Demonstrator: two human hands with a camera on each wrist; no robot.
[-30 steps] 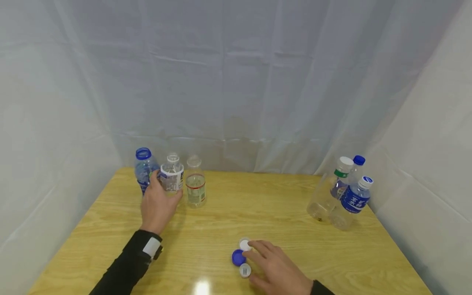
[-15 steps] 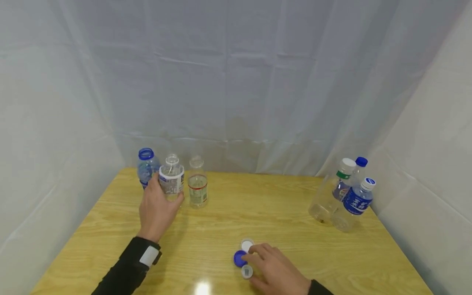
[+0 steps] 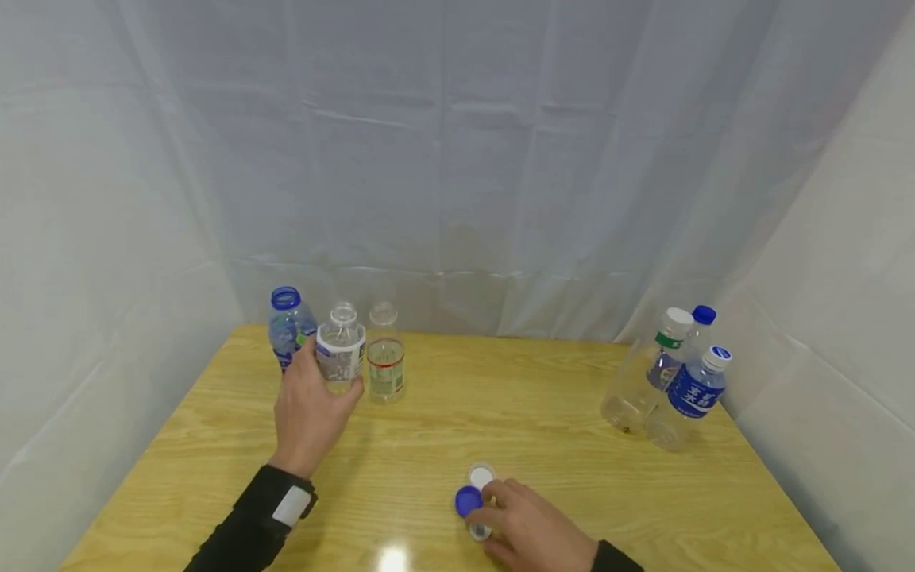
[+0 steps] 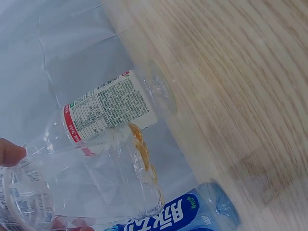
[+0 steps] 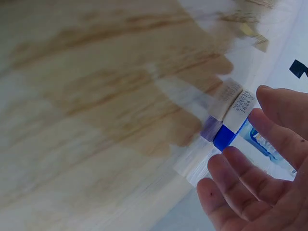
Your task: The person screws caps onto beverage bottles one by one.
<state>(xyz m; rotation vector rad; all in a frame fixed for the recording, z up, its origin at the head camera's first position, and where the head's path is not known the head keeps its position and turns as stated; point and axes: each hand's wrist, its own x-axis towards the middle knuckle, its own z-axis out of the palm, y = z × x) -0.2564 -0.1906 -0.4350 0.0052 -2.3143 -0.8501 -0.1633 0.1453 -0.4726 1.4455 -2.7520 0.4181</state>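
My left hand grips a clear, capless plastic bottle with a white-and-blue label. In the left wrist view that bottle's base hangs above the tabletop. On either side of it stand a blue-tinted, capless bottle and a clear, capless bottle with a red-edged label. My right hand is low at three bottle caps, its fingertips over the nearest white cap. The blue cap and another white cap lie beside it. In the right wrist view, thumb and forefinger are right at a printed white cap.
Three capped bottles stand close together at the right: one with a white cap and green band, one with a dark blue cap, and one with a blue label. Pale sheeting hangs behind the wooden table and at both sides.
My left hand has shifted slightly right with the bottle, nearer the red-labelled one. My right fingers have moved over the nearest white cap, partly covering it. The whole head view has shifted a little.
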